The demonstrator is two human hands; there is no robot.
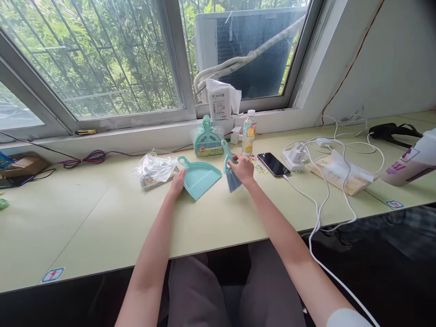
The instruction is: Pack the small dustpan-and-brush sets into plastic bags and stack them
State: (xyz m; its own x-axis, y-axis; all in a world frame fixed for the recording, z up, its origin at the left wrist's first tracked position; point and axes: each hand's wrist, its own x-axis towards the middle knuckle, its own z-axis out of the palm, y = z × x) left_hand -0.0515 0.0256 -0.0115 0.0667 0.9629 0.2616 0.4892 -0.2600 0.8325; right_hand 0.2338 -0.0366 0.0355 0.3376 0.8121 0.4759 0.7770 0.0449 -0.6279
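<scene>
A teal dustpan [201, 177] is tilted over the table, its wide lip toward the lower right. My left hand [177, 182] grips it by its left edge, below the looped handle. In my right hand [243, 168] is a small teal hand brush [233, 180], handle up and grey bristles pointing down. The brush is just right of the dustpan, with a narrow gap between them. Behind both stands a wrapped dustpan and brush set [207, 141]. Left of my left hand lies a crumpled clear plastic bag [156, 169] over packaged items.
A drink bottle [249, 132], a phone [273, 164], a plug adapter [293, 157] with white cables, a tissue pack [342, 175] and a large cup [410, 159] occupy the right side. At far left is a cardboard box [25, 165]. A window sill [143, 134] bounds the back.
</scene>
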